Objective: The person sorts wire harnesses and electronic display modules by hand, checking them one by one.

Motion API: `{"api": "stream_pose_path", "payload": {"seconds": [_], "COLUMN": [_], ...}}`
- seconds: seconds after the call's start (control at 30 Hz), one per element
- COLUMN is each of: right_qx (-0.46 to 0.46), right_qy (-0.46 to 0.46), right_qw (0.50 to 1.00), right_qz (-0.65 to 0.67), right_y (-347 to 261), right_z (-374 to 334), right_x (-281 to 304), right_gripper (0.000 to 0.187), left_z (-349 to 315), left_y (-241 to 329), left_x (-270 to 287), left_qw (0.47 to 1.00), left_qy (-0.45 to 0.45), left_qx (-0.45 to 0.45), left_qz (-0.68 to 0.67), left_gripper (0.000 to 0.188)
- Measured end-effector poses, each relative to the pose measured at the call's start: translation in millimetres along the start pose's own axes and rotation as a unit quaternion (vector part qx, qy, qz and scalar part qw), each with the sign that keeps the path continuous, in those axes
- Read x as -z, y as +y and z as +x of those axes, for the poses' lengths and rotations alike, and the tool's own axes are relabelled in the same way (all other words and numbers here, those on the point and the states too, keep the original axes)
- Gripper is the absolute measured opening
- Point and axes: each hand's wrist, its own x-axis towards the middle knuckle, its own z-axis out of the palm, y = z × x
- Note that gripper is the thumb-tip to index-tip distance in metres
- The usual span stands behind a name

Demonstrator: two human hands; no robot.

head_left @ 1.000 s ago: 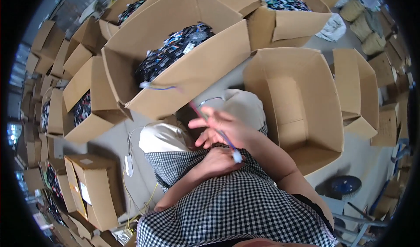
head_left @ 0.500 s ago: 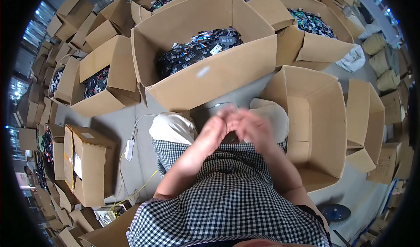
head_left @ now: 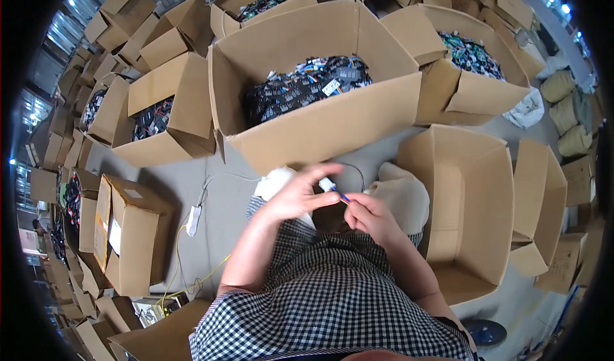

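Note:
A white plug connector with blue and other coloured wires is between my hands, above my lap. My right hand is closed in a pinch around the wires. Around the connector, my left hand has its thumb and forefinger spread apart; whether it touches the connector I cannot tell. A thin dark cable curves beyond my hands. In front of me stands a large cardboard box, partly filled with black display modules and their coloured wires.
An open, deep cardboard box stands by my right knee. More boxes of wired parts line the left and far right. On the floor at left lie a white power strip and a yellow cable. A blue round stool is at lower right.
My hands have moved apart from a blurred, close position, and the wired connector now shows between them. A blurred white thing seen before the large box is gone. The whole view has shifted slightly.

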Motion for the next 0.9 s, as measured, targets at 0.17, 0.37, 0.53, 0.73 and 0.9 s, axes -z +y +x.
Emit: {"api": "stream_pose_path", "payload": {"seconds": [0.17,0.37,0.53,0.73,0.9], "right_qx": [0.082,0.068,0.121,0.158,0.213], "right_qy": [0.112,0.283,0.330,0.333,0.307], "right_qw": [0.990,0.941,0.898,0.859,0.850], "right_qz": [-0.014,0.170,0.263,0.355,0.373], "right_y": [25.9,41.2,66.4,90.2,95.9], "right_z": [-36.3,-69.7,-85.1,-107.7,-123.6], "right_x": [35.6,30.4,23.2,22.3,19.8], "right_gripper": [0.026,0.022,0.025,0.018,0.018], "left_z": [1.3,-4.0,-11.2,-48.9,-79.4], "left_y": [-46.0,-95.9,-110.8,-117.0,-91.8], "left_x": [150.1,194.2,194.3,158.6,94.4], "left_qw": [0.796,0.670,0.701,0.676,0.702], "left_qy": [0.183,-0.130,-0.069,-0.067,-0.049], "left_qx": [0.045,0.234,0.197,0.147,0.075], "left_qz": [0.575,0.692,0.682,0.719,0.707], "left_gripper": [0.088,0.053,0.034,0.041,0.037]}}
